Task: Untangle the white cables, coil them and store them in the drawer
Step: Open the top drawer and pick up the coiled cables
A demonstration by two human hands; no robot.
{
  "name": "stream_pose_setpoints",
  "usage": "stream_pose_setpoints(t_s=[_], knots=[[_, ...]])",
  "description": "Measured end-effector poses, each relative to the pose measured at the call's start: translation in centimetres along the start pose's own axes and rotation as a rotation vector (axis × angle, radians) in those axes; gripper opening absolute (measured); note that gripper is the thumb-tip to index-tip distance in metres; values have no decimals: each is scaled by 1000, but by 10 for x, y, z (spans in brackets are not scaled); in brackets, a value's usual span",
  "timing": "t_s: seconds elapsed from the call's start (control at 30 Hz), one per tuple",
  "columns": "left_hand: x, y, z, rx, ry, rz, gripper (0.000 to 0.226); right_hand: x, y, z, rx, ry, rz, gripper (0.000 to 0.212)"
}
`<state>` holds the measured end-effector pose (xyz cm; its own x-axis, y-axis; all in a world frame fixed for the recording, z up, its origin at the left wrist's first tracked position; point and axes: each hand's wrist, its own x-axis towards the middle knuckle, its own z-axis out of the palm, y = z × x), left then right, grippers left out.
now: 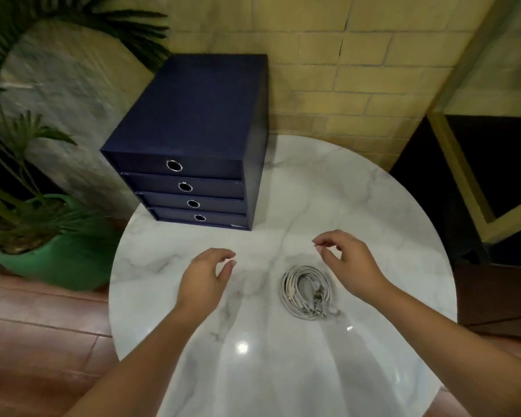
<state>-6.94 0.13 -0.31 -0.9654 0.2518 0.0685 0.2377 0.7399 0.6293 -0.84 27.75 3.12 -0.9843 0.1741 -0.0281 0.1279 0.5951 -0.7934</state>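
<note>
A coil of white cables lies on the round marble table, right of centre, with plug ends showing at its lower edge. My right hand hovers just above and to the right of the coil, fingers loosely curled, holding nothing. My left hand hangs over the bare tabletop to the left of the coil, fingers relaxed and empty. A dark blue drawer unit with several closed drawers, each with a metal ring pull, stands at the table's far left.
A green pot with a palm plant stands on the floor left of the table. A yellow brick wall rises behind. A dark cabinet with a yellow frame sits to the right.
</note>
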Motion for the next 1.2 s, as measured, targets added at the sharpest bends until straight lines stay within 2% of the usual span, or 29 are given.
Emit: stream_pose_setpoints(t_s=[0.2, 0.33, 0.5, 0.67, 0.9, 1.0, 1.2], knots=[[48, -19, -61, -34, 193, -25, 16, 64, -103, 8, -153, 141, -353, 12], [77, -36, -81, -115, 175, -57, 29, 100, -162, 20, -247, 205, -506, 21], [100, -41, -78, -243, 29, -105, 41, 126, -185, 40, -373, 121, -457, 38], [116, -41, -65, -321, -61, -143, 47, 130, -180, 50, -486, 27, -396, 43], [118, -47, -61, -271, -8, -104, 32, 132, -181, 49, -450, -28, -351, 46], [101, -47, -60, -278, 31, -105, 32, 132, -180, 50, -448, -39, -352, 48], [75, -31, -74, -337, 101, -298, 48, 130, -178, 50, -457, -46, -368, 52]])
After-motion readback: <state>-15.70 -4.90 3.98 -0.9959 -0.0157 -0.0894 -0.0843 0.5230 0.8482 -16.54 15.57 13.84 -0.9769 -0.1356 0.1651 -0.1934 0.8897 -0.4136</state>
